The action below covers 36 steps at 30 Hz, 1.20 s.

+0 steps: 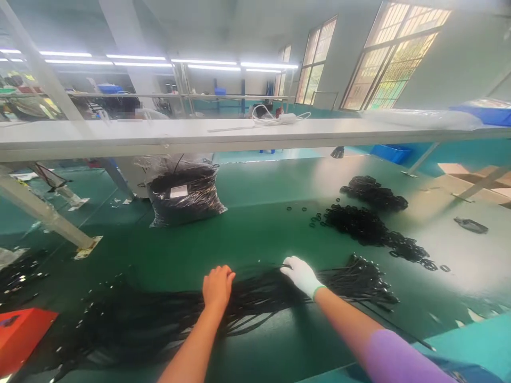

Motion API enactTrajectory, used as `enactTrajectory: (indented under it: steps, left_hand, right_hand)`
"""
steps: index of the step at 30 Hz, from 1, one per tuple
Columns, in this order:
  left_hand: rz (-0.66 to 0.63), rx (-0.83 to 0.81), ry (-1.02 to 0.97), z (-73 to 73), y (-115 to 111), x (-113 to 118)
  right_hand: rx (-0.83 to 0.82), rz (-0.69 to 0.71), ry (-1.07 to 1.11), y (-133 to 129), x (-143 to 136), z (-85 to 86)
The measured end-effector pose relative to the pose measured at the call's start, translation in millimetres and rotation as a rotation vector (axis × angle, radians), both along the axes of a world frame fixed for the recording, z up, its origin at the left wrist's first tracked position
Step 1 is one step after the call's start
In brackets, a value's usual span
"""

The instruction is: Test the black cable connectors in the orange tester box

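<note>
Fingers (229,275) of your bare left hand (217,286) are curled down together, tips pressing into the long bundle of black cords (255,298) that lies across the near part of the green counter (247,234); whether they have closed around any one strand you cannot tell from this view. Your right hand (300,274) wears a white glove, and its fingers are pinched together on a few strands at the top of the same bundle, just beside your left hand. The cords stretch from the far left of the counter to their metal-tipped ends (371,274) on your right (the tips catch the light as small bright specks). Beyond your gloved hand, a loose heap of small black rings (371,226) spreads over the counter, with a second heap (373,192) behind it, well apart from the cords. A clear plastic bag of black parts (183,194) stands farther back, under the white shelf (239,135). A red box (19,335) sits at the near left corner, beside the cords' far end.
</note>
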<state>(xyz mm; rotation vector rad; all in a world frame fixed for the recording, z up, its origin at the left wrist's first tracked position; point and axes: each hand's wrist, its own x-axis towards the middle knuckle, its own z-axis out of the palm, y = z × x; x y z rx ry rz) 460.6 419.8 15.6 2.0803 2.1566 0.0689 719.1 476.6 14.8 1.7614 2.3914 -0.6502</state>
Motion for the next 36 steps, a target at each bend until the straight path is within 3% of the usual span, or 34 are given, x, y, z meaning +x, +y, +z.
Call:
enactTrajectory:
  steps: [3,6,8,11,17,22,25,27,29,32,36]
  left_hand:
    - [-0.004,0.033,0.027,6.7,0,10]
    - [-0.202,0.058,-0.024,7.8,-22,40]
    - [-0.316,0.054,-0.048,2.7,-38,60]
    - [-0.350,0.045,-0.022,-11.5,-52,76]
    - [-0.276,0.063,0.046,-33.4,-55,75]
    - [-0.198,0.039,0.045,-16.3,-54,90]
    - [-0.173,0.036,0.022,1.1,-41,120]
    - [-0.264,0.045,-0.042,6.0,-32,144]
    - [-0.336,0.033,-0.097,2.7,-25,162]
    - [-0.336,0.024,-0.106,-10.6,-21,171]
    - [-0.326,0.024,-0.082,-16.4,-19,170]
  right_hand:
    - [-0.018,0.043,0.003,12,22,6.0]
    - [-0.032,0.068,-0.050,13,68,15.3]
    - [-0.028,0.077,-0.100,9,99,20.5]
    - [-0.003,0.111,-0.141,-1,128,23.1]
    - [0.124,0.082,-0.190,-13,129,13.4]
    - [0.184,0.061,-0.169,-4,130,14.8]
    - [0.224,0.093,-0.116,-4,129,18.3]
    - [0.216,0.128,-0.098,-11,129,19.0]
    - [0.190,0.148,-0.108,-21,131,19.1]
    - [0.168,0.135,-0.157,-24,141,22.4]
    - [0.166,0.064,-0.236,10,161,36.6]
